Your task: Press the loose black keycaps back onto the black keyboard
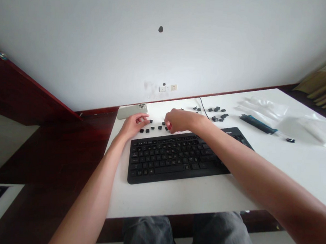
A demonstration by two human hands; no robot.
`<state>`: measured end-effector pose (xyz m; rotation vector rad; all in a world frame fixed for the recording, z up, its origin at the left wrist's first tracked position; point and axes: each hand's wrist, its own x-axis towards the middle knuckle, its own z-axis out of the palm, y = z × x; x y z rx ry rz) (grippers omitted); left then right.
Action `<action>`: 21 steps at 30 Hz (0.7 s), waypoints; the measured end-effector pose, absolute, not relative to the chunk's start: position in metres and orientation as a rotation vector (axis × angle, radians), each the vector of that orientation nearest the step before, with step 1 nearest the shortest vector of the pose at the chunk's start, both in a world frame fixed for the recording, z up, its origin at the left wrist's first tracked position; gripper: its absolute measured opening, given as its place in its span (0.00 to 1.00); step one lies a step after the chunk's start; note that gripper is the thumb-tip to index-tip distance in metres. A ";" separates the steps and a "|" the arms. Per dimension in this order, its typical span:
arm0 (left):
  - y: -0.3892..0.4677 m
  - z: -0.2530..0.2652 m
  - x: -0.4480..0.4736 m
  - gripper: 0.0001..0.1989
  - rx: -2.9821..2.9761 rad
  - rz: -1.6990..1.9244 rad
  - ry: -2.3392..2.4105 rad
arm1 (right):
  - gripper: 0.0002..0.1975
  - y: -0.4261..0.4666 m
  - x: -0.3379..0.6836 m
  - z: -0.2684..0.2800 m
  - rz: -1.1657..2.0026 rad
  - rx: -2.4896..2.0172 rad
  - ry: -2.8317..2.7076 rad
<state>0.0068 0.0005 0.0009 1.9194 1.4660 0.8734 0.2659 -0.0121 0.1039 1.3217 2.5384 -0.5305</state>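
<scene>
A black keyboard (174, 156) lies on the white table in front of me, most of its keys in place. Behind its upper edge several loose black keycaps (159, 127) are scattered. My left hand (135, 124) rests at the keyboard's upper left, fingers loosely bent and apart, the thumb tip beside a keycap (151, 121). Just past the keyboard's top edge is my right hand (179, 121), its fingers closed and pointing down among the keycaps. Whatever its fingertips hold is hidden. My right forearm crosses over the keyboard's right part and covers some keys.
A phone (132, 111) lies by the table's back left corner, behind my left hand. More keycaps (216, 109) sit to the right near a black cable (204, 107). Farther right are a black-and-blue packet (258, 124), clear plastic bags (263, 108) and a small black piece (290, 140).
</scene>
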 end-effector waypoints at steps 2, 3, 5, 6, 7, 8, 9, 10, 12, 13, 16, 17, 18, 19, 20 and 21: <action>0.000 0.001 0.007 0.24 1.919 0.876 1.463 | 0.10 -0.013 0.266 0.103 -0.497 1.327 2.543; 0.001 0.001 0.007 0.23 1.920 0.879 1.462 | 0.11 -0.013 0.266 0.103 -0.466 1.330 2.553; 0.001 0.000 0.006 0.23 1.924 0.887 1.459 | 0.11 -0.013 0.265 0.101 -0.413 1.327 2.570; 0.001 0.000 0.006 0.23 1.926 0.890 1.458 | 0.12 -0.013 0.265 0.101 -0.396 1.323 2.572; 0.001 -0.001 0.006 0.23 1.928 0.892 1.458 | 0.12 -0.013 0.265 0.100 -0.384 1.318 2.572; 0.002 -0.001 0.006 0.23 1.929 0.893 1.458 | 0.12 -0.013 0.265 0.100 -0.380 1.315 2.570; 0.002 -0.002 0.005 0.23 1.930 0.891 1.456 | 0.12 -0.013 0.264 0.100 -0.387 1.311 2.564; 0.002 -0.002 0.005 0.23 1.932 0.889 1.456 | 0.11 -0.013 0.264 0.099 -0.402 1.307 2.560; 0.002 -0.002 0.005 0.23 1.931 0.886 1.462 | 0.11 -0.012 0.265 0.100 -0.448 1.299 2.551; 0.002 -0.002 0.006 0.23 1.928 0.886 1.471 | 0.10 -0.011 0.266 0.101 -0.473 1.300 2.554; 0.001 0.000 0.007 0.22 1.919 0.883 1.522 | 0.09 -0.003 0.276 0.107 -0.507 1.353 2.602; 0.000 0.000 0.007 0.22 1.917 0.880 1.539 | 0.08 0.001 0.281 0.110 -0.506 1.385 2.621; 0.000 0.001 0.007 0.22 1.917 0.878 1.554 | 0.08 0.005 0.287 0.114 -0.505 1.419 2.632; 0.000 0.001 0.007 0.23 1.917 0.878 1.563 | 0.08 0.009 0.294 0.118 -0.505 1.456 2.633; 0.000 0.001 0.007 0.23 1.913 0.881 1.566 | 0.08 0.013 0.302 0.121 -0.506 1.491 2.628; 0.000 0.001 0.006 0.23 1.906 0.889 1.563 | 0.09 0.017 0.310 0.124 -0.510 1.522 2.620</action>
